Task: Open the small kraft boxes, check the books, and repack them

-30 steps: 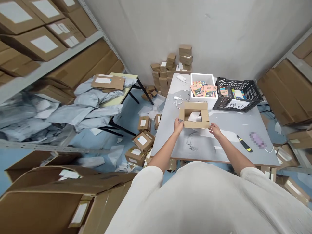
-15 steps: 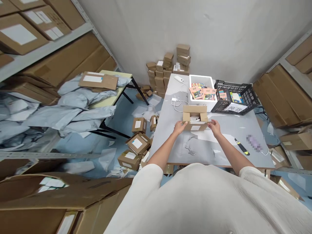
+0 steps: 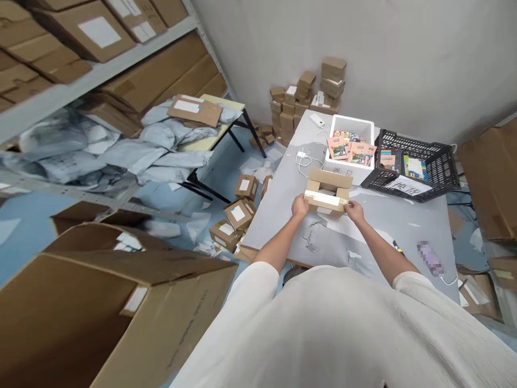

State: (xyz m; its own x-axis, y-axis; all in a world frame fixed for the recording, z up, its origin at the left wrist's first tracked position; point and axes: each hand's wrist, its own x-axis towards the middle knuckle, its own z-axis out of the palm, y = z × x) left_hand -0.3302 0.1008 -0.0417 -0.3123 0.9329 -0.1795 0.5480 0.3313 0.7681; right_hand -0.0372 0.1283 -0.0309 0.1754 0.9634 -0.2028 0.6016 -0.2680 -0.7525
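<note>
A small cardboard box (image 3: 322,210) sits on the grey table between my two hands. Its far flap stands up and its side flaps lean inward. The near flap, with a white label strip and shiny tape, is tilted over the front of the opening. My left hand (image 3: 300,205) is closed on the near left corner, fingers curled at the flap's end. At the near right corner, my right hand (image 3: 354,211) pinches the other end of the flap. Little of the box's inside shows.
Beyond the box are a white foam bin (image 3: 351,172) with colourful booklets and a black crate (image 3: 422,194). A cutter (image 3: 398,248) and a blurred purple object (image 3: 430,258) lie right. A large open carton (image 3: 181,318) stands lower left; parcels (image 3: 161,156) fill the left side table.
The near flap of the box has come up and inward, so its white label strip now faces me and covers more of the opening. The camera view has turned left.
</note>
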